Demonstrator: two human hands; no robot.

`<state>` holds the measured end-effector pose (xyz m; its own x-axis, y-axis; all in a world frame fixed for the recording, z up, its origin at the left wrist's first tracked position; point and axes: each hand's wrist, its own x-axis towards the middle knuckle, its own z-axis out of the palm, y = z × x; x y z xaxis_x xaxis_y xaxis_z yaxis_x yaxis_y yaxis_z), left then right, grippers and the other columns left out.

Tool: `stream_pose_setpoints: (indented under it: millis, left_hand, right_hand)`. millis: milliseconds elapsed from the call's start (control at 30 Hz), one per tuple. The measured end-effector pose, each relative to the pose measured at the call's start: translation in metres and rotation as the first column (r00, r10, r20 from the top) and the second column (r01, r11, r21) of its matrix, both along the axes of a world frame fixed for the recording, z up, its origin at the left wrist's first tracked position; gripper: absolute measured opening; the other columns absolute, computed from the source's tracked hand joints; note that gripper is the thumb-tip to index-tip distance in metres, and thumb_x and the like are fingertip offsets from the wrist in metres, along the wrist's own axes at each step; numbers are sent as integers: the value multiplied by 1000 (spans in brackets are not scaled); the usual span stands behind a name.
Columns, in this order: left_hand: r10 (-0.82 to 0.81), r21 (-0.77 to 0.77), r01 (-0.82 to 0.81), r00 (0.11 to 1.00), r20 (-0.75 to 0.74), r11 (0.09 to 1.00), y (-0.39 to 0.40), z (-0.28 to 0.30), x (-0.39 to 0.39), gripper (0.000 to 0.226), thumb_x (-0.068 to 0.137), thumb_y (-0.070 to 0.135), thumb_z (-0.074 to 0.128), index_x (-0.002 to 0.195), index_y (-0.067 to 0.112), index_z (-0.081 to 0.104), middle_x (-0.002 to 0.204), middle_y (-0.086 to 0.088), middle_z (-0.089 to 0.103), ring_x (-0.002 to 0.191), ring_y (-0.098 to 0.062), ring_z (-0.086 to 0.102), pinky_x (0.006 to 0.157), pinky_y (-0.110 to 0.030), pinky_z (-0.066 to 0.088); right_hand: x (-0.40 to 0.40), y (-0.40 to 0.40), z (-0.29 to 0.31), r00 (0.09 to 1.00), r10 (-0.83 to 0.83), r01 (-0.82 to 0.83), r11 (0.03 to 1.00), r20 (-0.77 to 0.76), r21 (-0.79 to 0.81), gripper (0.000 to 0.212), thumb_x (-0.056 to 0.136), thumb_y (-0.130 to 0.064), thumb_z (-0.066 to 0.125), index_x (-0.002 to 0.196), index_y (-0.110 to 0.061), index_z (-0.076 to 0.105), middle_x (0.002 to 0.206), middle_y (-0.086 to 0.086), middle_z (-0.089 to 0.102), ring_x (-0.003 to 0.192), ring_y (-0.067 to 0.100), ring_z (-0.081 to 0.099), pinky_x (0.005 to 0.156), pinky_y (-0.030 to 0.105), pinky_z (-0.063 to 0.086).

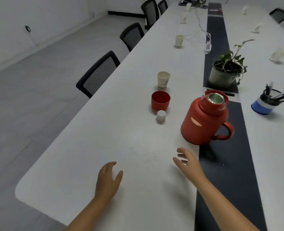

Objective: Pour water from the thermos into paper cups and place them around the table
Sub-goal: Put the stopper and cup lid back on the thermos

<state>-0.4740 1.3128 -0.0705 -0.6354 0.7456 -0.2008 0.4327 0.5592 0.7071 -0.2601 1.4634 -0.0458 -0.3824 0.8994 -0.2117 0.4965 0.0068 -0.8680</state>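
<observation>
A red thermos (203, 120) stands uncapped on the white table (104, 147), its steel mouth showing and its handle pointing right. Left of it sit its red lid cup (160, 100), mouth up, and a small white stopper (161, 115). Just beyond the lid cup stands a paper cup (163, 79). Several more paper cups, such as a paper cup (179, 40) farther along, line both long sides of the table. My left hand (108, 178) hovers low over the near tabletop with relaxed fingers. My right hand (186, 161) is spread open just in front of the thermos, holding nothing.
A potted plant (226, 72) sits on the dark centre strip (221, 180), with a power strip and white cables (207, 47) behind it. A blue pen holder (264, 104) stands at the right. Black mesh chairs (99, 74) are tucked along the left edge.
</observation>
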Motion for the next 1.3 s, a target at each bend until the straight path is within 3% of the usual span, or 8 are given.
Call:
stream_pose_setpoints:
  millis: [100, 233, 367, 500, 700, 833, 1067, 1300]
  left_hand:
    - [-41, -49, 35, 991, -124, 998, 26, -11, -41, 54, 87, 36, 52, 131, 8, 43, 144, -11, 35, 137, -25, 24, 110, -34, 22]
    - [-92, -149, 59, 970, -224, 987, 46, -34, -67, 95, 63, 66, 7, 140, 15, 30, 154, -7, 14, 144, -21, 1, 114, -32, -2]
    - [-230, -324, 130, 927, -296, 937, 49, -51, -77, 73, 85, 57, 14, 119, 10, 58, 136, -19, 47, 133, -30, 33, 108, -34, 4]
    - [-305, -384, 211, 931, -201, 899, 49, -53, -82, 75, 92, 53, 4, 108, 10, 64, 123, -19, 59, 122, -25, 33, 108, -31, 2]
    - [-296, -379, 196, 928, -226, 904, 48, -56, -86, 71, 92, 53, 5, 109, 11, 60, 123, -19, 59, 122, -26, 33, 112, -28, -5]
    - [-284, -389, 164, 919, -273, 907, 45, -56, -87, 59, 87, 49, 26, 106, 8, 64, 121, -21, 60, 122, -25, 31, 106, -35, 9]
    - [-219, -49, 214, 952, -212, 976, 89, -32, -53, 85, 67, 59, 20, 129, 9, 48, 148, -13, 30, 134, -14, 5, 110, -34, 8]
    - [-519, 237, 564, 824, -227, 791, 194, 45, 44, 58, 76, 46, 47, 122, 11, 52, 136, -15, 47, 130, -28, 38, 98, -32, 30]
  right_hand:
    - [-53, 46, -6, 1000, -26, 25, 999, 16, 26, 39, 82, -9, 61, 119, -6, 48, 122, 9, 52, 105, 18, 50, 87, 26, 37]
    - [-107, 99, -20, 993, -84, 79, 995, 78, 64, 55, 79, -12, 65, 127, -4, 39, 130, 14, 47, 118, 26, 46, 96, 35, 37]
    - [-142, 137, -34, 967, -204, 184, 973, 152, 137, 69, 72, -13, 72, 129, -4, 36, 132, 18, 41, 118, 32, 44, 96, 39, 37]
    - [-158, 156, -52, 946, -237, 193, 960, 221, 203, 66, 70, -16, 73, 127, -6, 40, 127, 17, 49, 118, 36, 43, 96, 41, 37]
    - [-163, 153, -47, 966, -250, 242, 964, 68, 107, 47, 73, -10, 70, 115, -11, 50, 107, 5, 56, 100, 24, 54, 78, 26, 37]
    - [-150, 127, -23, 964, -238, 245, 969, -123, 44, 40, 70, -3, 66, 95, -28, 48, 104, 0, 52, 93, 19, 53, 68, 13, 41]
    - [-54, 82, 81, 985, -69, 103, 969, -156, 224, 56, 60, 0, 77, 101, -32, 54, 103, -16, 54, 94, -14, 53, 75, -1, 40]
    - [60, 90, 156, 956, -295, 277, 896, -1, 349, 47, 58, -3, 80, 78, -29, 46, 83, -10, 58, 69, 8, 57, 60, 5, 43]
